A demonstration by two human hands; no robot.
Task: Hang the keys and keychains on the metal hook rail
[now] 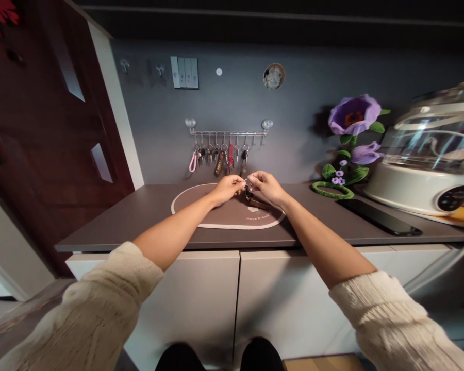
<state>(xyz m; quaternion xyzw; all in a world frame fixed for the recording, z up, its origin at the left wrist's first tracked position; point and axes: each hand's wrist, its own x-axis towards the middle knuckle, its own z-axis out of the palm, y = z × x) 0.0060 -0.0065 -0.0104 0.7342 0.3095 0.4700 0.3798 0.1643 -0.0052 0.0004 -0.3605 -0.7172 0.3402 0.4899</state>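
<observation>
Both hands, left (227, 188) and right (265, 186), pinching 1 key ring (248, 186) over the oval mat (201, 219) on the bench (139, 216), below the far key rack (228, 134). Risk: ring slipping, keys dropping; pinch appears light.

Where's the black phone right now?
The phone lies flat on the countertop, right of the oval mat, between the green flower stem and the white appliance.

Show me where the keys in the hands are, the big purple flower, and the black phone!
keys (248, 191): head view, on the dark key.
purple flower (353, 114): head view, on the petals.
black phone (379, 217): head view, on the screen.
</observation>
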